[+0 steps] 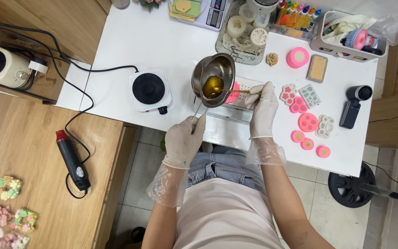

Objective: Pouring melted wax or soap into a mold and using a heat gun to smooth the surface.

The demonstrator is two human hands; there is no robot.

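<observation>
— So, what is the left hand [184, 138] doing?

— Gloved, it is curled tight around the thin handle of a small metal pouring pot [213, 78]. The pot sits just beyond that hand, raised and tipped, with a pool of amber liquid [213, 86] in its bowl.

— And the right hand [263, 103]?

— Gloved too. Its fingertips are pressed together on the end of a slim golden stirrer [240, 91], which runs from that hand across to the liquid in the pot.

— What lies under the pot?

— A pink round mould [232, 93] shows just past the pot's rim, between the two hands, resting on a white tray [242, 103]. Whether the pot touches it, I cannot tell.

— What is around the right hand?

— To its outer side, several pink and pale silicone moulds [307, 121] are spread over the white table [162, 41], and beyond them a dark handheld device [353, 103].

— Near the left hand?

— Out past it, on the far side from the pot, stands a small white hot plate [149, 90] with a black disc. Well apart on a wooden bench [28, 152] lies a black heat gun [72, 159] with a red tip.
</observation>
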